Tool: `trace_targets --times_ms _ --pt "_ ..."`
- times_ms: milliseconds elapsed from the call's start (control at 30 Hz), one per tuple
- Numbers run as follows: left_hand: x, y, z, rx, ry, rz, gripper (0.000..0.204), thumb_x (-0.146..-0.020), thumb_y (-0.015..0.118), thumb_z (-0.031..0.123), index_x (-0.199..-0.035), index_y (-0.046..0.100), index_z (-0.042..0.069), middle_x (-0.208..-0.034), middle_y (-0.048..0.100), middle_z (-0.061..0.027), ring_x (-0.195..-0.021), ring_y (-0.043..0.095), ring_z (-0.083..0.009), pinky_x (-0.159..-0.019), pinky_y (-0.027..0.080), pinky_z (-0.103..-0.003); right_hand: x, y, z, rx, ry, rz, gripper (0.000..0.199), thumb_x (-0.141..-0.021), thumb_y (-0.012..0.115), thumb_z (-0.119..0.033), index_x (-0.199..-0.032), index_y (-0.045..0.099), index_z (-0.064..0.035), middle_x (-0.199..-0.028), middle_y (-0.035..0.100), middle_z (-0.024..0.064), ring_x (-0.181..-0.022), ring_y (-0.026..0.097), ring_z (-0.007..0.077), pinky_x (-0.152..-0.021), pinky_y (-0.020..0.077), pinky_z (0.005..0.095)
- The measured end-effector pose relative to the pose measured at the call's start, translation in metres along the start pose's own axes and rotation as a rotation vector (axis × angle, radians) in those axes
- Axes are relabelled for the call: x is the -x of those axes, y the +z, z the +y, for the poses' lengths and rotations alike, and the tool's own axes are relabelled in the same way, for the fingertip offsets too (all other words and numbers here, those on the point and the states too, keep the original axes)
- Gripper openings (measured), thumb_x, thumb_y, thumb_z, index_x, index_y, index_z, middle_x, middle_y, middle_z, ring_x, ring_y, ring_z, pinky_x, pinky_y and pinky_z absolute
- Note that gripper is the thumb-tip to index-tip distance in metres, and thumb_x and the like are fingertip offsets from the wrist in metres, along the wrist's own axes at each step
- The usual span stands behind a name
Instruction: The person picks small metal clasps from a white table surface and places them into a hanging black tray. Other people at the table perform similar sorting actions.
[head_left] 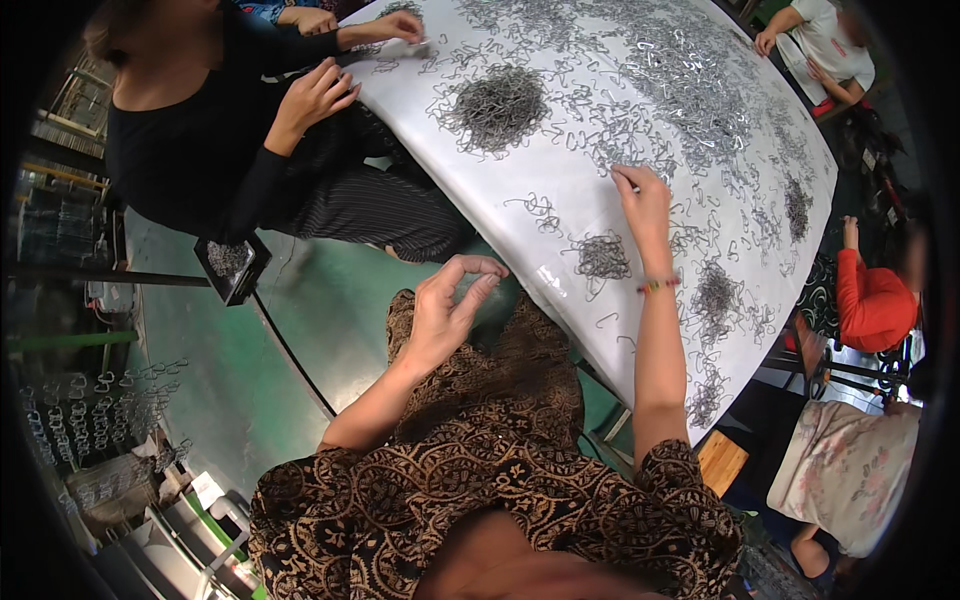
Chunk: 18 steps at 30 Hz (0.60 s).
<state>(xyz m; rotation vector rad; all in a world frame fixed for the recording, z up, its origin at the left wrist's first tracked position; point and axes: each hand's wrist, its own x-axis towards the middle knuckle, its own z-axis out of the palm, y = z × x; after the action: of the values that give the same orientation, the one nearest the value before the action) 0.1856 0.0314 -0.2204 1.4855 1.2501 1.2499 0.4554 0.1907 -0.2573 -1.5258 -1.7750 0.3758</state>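
Note:
Small bent-wire metal hooks (690, 90) lie scattered and heaped over a white-covered table (470, 190). My right hand (645, 208) reaches over the table, thumb and fingers pinched at the edge of the bright, loosely spread hooks. Whatever is between those fingertips is too small to make out. Just off the near table edge, above my lap, my left hand (446, 305) has its thumb and forefinger closed tip to tip. I cannot make out anything in that pinch. A small grey pile of hooks (602, 257) sits left of my right wrist.
A big dark heap of hooks (500, 107) stands farther off; smaller piles (717, 293) lie to the right. A person in black (200, 140) works at my left. Others sit along the far and right sides, one in red (878, 308). A black tray (233, 265) stands at left.

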Motion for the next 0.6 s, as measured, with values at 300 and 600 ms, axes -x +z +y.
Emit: trace_targets --times_ms 300,600 --pt "-0.003 0.007 -0.001 -0.01 -0.005 0.024 0.011 -0.092 0.063 0.006 -0.1 0.064 -0.001 -0.095 0.07 -0.01 -0.09 0.067 -0.0181 -0.079 0.052 -0.03 -0.016 0.045 0.04 0.246 -0.096 0.041 0.01 -0.089 0.057 -0.006 -0.093 0.065 -0.0015 -0.092 0.061 0.0152 -0.09 0.061 0.0332 -0.079 0.0505 0.0431" --pt "-0.002 0.007 -0.012 0.031 -0.051 -0.017 0.013 -0.093 0.061 0.005 -0.103 0.063 -0.003 -0.096 0.068 -0.0076 -0.09 0.063 -0.0139 -0.079 0.05 -0.027 0.031 0.014 -0.055 -0.122 -0.271 0.092 0.015 -0.093 0.051 -0.002 -0.101 0.064 -0.0003 -0.084 0.061 0.0097 -0.069 0.059 0.0178 -0.064 0.0473 0.0295"
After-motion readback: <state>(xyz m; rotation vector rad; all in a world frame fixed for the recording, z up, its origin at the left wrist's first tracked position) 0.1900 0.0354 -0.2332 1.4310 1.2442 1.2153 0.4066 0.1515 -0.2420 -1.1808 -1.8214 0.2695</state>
